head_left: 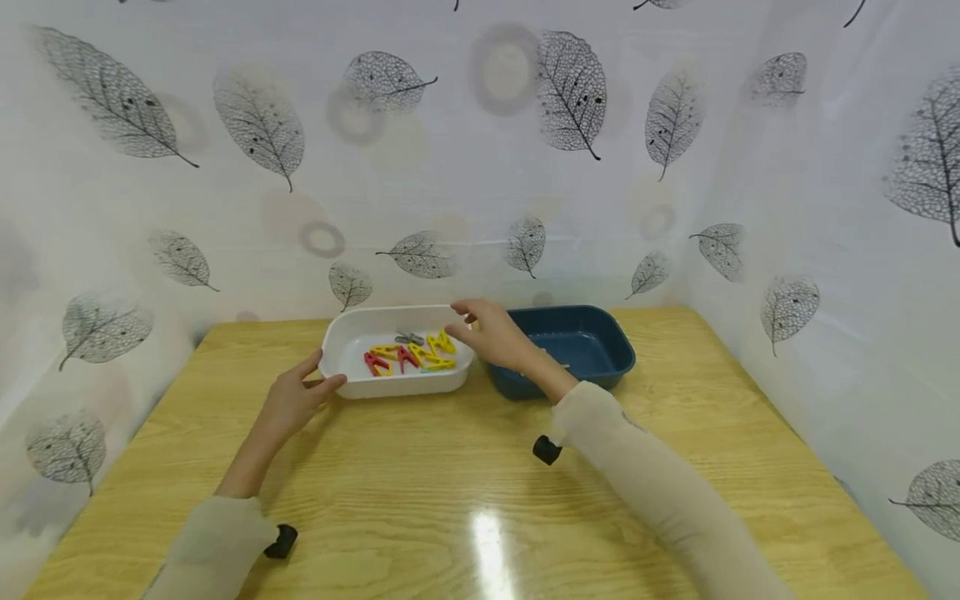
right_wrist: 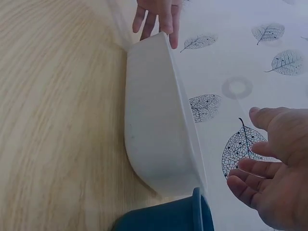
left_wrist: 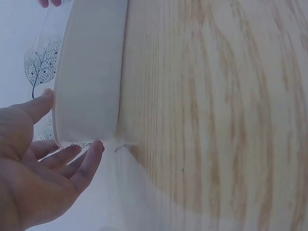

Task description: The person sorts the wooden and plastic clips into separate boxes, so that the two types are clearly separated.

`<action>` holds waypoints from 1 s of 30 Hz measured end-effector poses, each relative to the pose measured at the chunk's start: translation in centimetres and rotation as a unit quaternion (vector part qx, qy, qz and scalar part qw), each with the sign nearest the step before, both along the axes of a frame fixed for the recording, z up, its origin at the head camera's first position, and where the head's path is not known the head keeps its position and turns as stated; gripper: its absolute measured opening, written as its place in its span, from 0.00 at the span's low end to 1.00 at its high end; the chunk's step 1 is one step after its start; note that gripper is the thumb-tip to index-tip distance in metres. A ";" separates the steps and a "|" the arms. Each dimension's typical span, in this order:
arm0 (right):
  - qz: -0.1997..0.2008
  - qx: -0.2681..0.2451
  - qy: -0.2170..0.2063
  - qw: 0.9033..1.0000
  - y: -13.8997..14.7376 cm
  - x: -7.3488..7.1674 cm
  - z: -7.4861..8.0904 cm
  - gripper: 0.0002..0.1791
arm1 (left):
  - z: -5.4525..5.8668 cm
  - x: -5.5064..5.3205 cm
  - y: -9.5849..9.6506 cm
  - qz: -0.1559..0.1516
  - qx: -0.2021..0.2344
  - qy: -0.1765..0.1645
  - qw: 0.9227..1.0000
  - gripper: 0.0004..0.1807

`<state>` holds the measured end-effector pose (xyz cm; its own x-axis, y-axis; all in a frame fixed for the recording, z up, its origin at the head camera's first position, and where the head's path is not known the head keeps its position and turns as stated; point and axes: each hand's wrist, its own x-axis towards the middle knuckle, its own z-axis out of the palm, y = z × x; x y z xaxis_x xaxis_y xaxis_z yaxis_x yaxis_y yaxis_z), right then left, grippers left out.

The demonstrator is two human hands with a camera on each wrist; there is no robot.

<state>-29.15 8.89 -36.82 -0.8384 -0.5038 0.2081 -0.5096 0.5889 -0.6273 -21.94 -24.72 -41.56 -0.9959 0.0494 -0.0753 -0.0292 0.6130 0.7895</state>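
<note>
A white plastic basin (head_left: 401,387) stands at the back of the table with several clothespins in it. Some are yellow (head_left: 439,342), some red (head_left: 407,359), and a grey pair (head_left: 409,337) lies toward the far side. My left hand (head_left: 291,402) touches the basin's left end; in the left wrist view its thumb meets the rim and the fingers spread along the end wall. Over the basin's right end hovers my right hand (head_left: 495,335), fingers loosely bent and nothing between them in the right wrist view. A dark blue basin (head_left: 619,367) sits beside the white one, partly behind my right wrist.
Small pale pieces (head_left: 564,365) show inside the blue basin, too small to identify. The wooden table (head_left: 420,483) extends toward me. A white curtain with leaf prints (head_left: 480,183) rises close behind both basins and along the sides.
</note>
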 end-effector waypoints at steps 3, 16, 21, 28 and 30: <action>-0.005 0.026 0.006 1.000 0.3 0.7 -0.1 0.33 | 0.0 0.2 0.1 0.002 0.000 0.004 1.000 0.47; 0.004 0.177 0.072 0.982 2.9 3.8 0.2 0.44 | 1.6 2.2 2.1 -0.019 -0.181 0.175 0.968 0.43; 0.014 0.210 0.099 0.973 4.3 4.4 0.0 0.45 | 2.1 3.1 2.5 -0.043 -0.259 0.209 0.942 0.43; 0.004 0.246 0.126 0.961 7.1 5.3 -0.3 0.48 | 2.1 3.8 1.9 -0.054 -0.302 0.237 0.922 0.45; -0.002 0.256 0.122 0.959 8.1 5.5 -0.3 0.49 | 2.2 4.1 1.5 -0.054 -0.307 0.240 0.920 0.45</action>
